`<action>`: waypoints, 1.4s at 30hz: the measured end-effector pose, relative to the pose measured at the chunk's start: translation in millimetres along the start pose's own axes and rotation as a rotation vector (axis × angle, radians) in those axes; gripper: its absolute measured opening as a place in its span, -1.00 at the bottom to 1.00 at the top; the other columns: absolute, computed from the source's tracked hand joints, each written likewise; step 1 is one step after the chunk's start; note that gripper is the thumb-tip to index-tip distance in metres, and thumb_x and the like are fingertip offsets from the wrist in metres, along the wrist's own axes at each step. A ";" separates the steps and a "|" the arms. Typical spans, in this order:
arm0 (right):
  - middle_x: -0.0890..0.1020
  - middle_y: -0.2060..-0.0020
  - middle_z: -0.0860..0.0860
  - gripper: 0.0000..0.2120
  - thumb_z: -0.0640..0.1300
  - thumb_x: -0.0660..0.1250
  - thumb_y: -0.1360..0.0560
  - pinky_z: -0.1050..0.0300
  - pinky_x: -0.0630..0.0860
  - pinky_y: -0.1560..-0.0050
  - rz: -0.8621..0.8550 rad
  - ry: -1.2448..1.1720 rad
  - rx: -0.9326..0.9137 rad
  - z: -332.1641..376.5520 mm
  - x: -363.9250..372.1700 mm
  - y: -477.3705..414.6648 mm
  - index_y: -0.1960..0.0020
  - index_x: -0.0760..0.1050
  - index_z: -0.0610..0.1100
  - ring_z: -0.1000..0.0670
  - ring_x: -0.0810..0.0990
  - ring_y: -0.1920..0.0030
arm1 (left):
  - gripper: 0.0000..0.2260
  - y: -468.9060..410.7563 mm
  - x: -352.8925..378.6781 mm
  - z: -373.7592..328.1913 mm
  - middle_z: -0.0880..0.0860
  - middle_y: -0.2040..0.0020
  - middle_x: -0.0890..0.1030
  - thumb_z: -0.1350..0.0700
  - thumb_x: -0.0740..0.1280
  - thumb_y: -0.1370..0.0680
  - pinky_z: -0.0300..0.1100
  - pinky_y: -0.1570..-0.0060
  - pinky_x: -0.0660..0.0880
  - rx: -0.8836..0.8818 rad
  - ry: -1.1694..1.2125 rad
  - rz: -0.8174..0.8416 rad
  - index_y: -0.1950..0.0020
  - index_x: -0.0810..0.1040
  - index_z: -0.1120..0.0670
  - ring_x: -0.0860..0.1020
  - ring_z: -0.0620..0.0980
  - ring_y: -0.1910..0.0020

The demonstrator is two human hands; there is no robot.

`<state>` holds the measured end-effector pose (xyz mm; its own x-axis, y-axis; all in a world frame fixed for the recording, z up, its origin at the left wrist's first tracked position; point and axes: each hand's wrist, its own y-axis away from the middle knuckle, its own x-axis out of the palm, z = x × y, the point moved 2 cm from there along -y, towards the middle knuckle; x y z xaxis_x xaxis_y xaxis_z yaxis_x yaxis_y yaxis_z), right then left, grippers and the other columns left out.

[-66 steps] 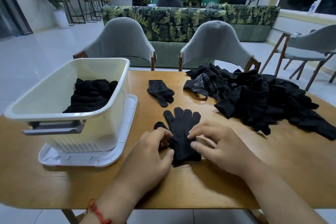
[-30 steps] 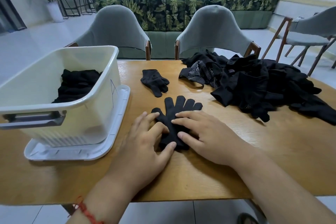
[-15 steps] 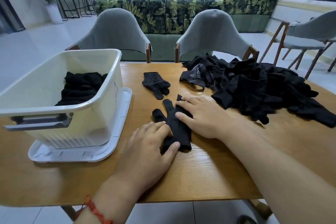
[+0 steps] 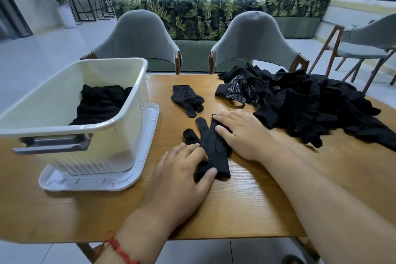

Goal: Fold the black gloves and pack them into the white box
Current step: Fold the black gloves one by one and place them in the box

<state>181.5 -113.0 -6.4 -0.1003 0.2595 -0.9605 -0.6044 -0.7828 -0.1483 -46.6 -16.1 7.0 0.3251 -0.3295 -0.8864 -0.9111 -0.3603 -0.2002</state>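
A black glove (image 4: 211,148), folded lengthwise into a narrow strip, lies on the wooden table (image 4: 246,206) in front of me. My left hand (image 4: 184,174) presses flat on its cuff end, thumb on the fabric. My right hand (image 4: 237,133) lies flat over the glove's finger end. A second single black glove (image 4: 186,99) rests farther back. The white box (image 4: 70,113) stands at the left on its lid (image 4: 137,169), with folded black gloves (image 4: 100,105) inside.
A large heap of loose black gloves (image 4: 310,105) covers the right side of the table. Two grey chairs (image 4: 139,38) stand behind the far edge, a third at the right. Two people sit beyond a leaf-patterned sofa.
The glove, first spread flat with its fingers fanned, has been folded lengthwise into a narrow strip. My right hand slid up to its finger end; my left hand stays on the cuff.
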 end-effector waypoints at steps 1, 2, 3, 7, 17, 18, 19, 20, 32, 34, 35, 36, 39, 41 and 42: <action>0.28 -0.63 0.29 -0.37 0.36 -0.14 -0.64 -0.22 0.14 -0.61 0.004 0.009 0.021 -1.3 1.4 -1.2 -0.65 0.25 0.24 0.05 0.16 -0.66 | -0.75 0.0 0.3 -0.2 -0.29 -0.51 0.39 -0.34 0.21 -0.63 -0.08 -0.57 0.21 0.000 0.000 0.000 -0.20 0.45 -0.26 0.18 -0.19 -0.61; 0.30 -0.63 0.27 -0.36 0.37 -0.13 -0.64 -0.23 0.15 -0.61 -0.007 0.015 0.038 -1.9 1.9 -2.1 -0.65 0.24 0.23 0.04 0.17 -0.66 | -0.75 0.0 0.5 0.0 -0.30 -0.51 0.39 -0.34 0.21 -0.63 -0.07 -0.57 0.21 -0.001 -0.002 0.002 -0.20 0.45 -0.25 0.18 -0.19 -0.61; 0.32 -0.62 0.25 -0.37 0.37 -0.11 -0.64 -0.23 0.17 -0.60 -0.024 0.018 0.047 -2.7 2.2 -2.8 -0.64 0.24 0.21 0.02 0.19 -0.65 | -0.75 0.1 0.5 -0.1 -0.29 -0.51 0.39 -0.34 0.21 -0.63 -0.07 -0.57 0.21 -0.001 -0.003 0.003 -0.20 0.45 -0.25 0.18 -0.19 -0.61; 0.44 -0.54 0.20 -0.50 0.29 0.08 -0.69 -0.28 0.24 -0.56 -0.051 -0.066 0.006 -2.9 -0.9 -6.5 -0.62 0.25 0.26 0.02 0.29 -0.58 | -0.76 -0.5 0.9 -0.9 -0.28 -0.50 0.40 -0.33 0.21 -0.64 -0.07 -0.57 0.21 0.002 0.000 -0.002 -0.19 0.44 -0.25 0.19 -0.18 -0.61; 0.37 -0.57 0.27 -0.54 0.20 0.09 -0.74 -0.17 0.17 -0.60 -0.096 -0.037 -0.046 0.1 -3.0 -5.4 -0.61 0.36 0.19 0.12 0.22 -0.59 | -0.77 -1.1 1.9 -0.8 -0.27 -0.48 0.42 -0.32 0.23 -0.63 -0.05 -0.57 0.23 0.011 0.004 -0.010 -0.18 0.45 -0.24 0.20 -0.18 -0.60; 0.38 -0.57 0.26 -0.53 0.21 0.09 -0.74 -0.17 0.17 -0.60 -0.094 -0.030 -0.033 -0.7 -2.0 -6.4 -0.61 0.36 0.18 0.11 0.22 -0.59 | -0.76 -1.0 2.2 -0.5 -0.27 -0.48 0.42 -0.32 0.22 -0.63 -0.06 -0.57 0.22 0.011 0.002 -0.011 -0.18 0.45 -0.24 0.20 -0.18 -0.60; 0.38 -0.57 0.24 -0.52 0.23 0.07 -0.73 -0.18 0.16 -0.61 -0.078 -0.018 -0.019 -1.1 -1.0 -7.0 -0.61 0.35 0.18 0.10 0.22 -0.60 | -0.76 -0.7 2.4 -0.4 -0.27 -0.48 0.42 -0.33 0.22 -0.63 -0.06 -0.57 0.22 0.011 0.002 -0.009 -0.18 0.45 -0.24 0.20 -0.18 -0.60; 0.37 -0.58 0.23 -0.49 0.27 0.04 -0.72 -0.19 0.15 -0.62 -0.051 -0.012 -0.004 -1.3 0.2 -8.0 -0.62 0.34 0.18 0.08 0.22 -0.60 | -0.76 -0.8 2.2 -0.6 -0.27 -0.48 0.41 -0.33 0.22 -0.63 -0.07 -0.57 0.21 0.010 0.004 -0.010 -0.18 0.45 -0.24 0.20 -0.19 -0.60; 0.60 -0.28 0.26 -0.78 -0.12 0.38 -0.66 0.01 0.42 -0.45 -0.201 -0.370 -0.165 11.6 -23.5 56.5 -0.24 0.68 0.10 0.17 0.48 -0.38 | -0.82 -2.5 -7.4 2.9 -0.33 -0.34 0.48 -0.09 0.32 -0.61 -0.09 -0.43 0.40 0.083 0.200 -0.146 -0.20 0.53 -0.22 0.36 -0.27 -0.47; 0.65 -0.14 0.25 -0.85 -0.14 0.46 -0.61 0.04 0.50 -0.32 -0.206 -0.435 -0.195 18.4 -28.1 77.2 -0.09 0.72 0.07 0.11 0.58 -0.26 | -0.80 -6.9 -9.2 5.1 -0.30 -0.22 0.54 0.05 0.27 -0.60 -0.05 -0.34 0.47 0.067 0.261 -0.189 -0.17 0.54 -0.21 0.47 -0.19 -0.37; 0.66 -0.10 0.26 -0.90 -0.10 0.49 -0.59 0.06 0.51 -0.28 -0.188 -0.451 -0.209 23.3 -30.0 85.5 -0.06 0.73 0.08 0.11 0.60 -0.23 | -0.76 -10.0 -8.6 6.7 -0.28 -0.18 0.56 0.10 0.26 -0.60 -0.03 -0.29 0.51 0.061 0.260 -0.207 -0.16 0.54 -0.21 0.51 -0.16 -0.32; 0.66 -0.09 0.27 -0.93 -0.02 0.51 -0.57 0.09 0.51 -0.25 -0.157 -0.440 -0.233 28.8 -30.8 93.4 -0.05 0.72 0.10 0.11 0.60 -0.22 | -0.73 -11.8 -6.5 8.5 -0.27 -0.16 0.57 0.14 0.27 -0.59 -0.02 -0.25 0.53 0.057 0.252 -0.222 -0.17 0.53 -0.22 0.53 -0.14 -0.27; 0.61 -0.12 0.29 -0.80 0.15 0.53 -0.51 0.10 0.51 -0.22 -0.104 -0.310 -0.308 37.3 -25.9 103.2 -0.09 0.69 0.12 0.16 0.57 -0.19 | -0.62 -18.7 -2.6 10.8 -0.25 -0.18 0.60 0.24 0.28 -0.61 -0.09 -0.22 0.57 0.080 0.239 -0.188 -0.25 0.53 -0.23 0.56 -0.18 -0.24; 0.62 -0.09 0.28 -0.82 0.14 0.52 -0.51 0.07 0.55 -0.14 -0.133 -0.275 -0.317 37.6 -23.7 103.9 -0.07 0.70 0.12 0.16 0.58 -0.13 | -0.58 -18.4 -3.0 8.2 -0.26 -0.21 0.61 0.26 0.26 -0.63 -0.17 -0.21 0.57 0.094 0.238 -0.098 -0.32 0.52 -0.23 0.55 -0.25 -0.24; 0.64 -0.06 0.27 -0.85 0.11 0.51 -0.51 0.05 0.58 -0.08 -0.163 -0.255 -0.324 37.9 -23.0 103.4 -0.04 0.70 0.11 0.15 0.60 -0.09 | -0.56 -18.3 -2.9 7.1 -0.27 -0.20 0.61 0.27 0.24 -0.63 -0.18 -0.19 0.57 0.100 0.240 -0.058 -0.33 0.51 -0.24 0.56 -0.26 -0.23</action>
<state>91.4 -178.4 9.3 -0.2403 0.4935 -0.8359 -0.3532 -0.8465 -0.3983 -32.7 -2.3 10.2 0.4170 -0.5131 -0.7502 -0.9060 -0.3002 -0.2983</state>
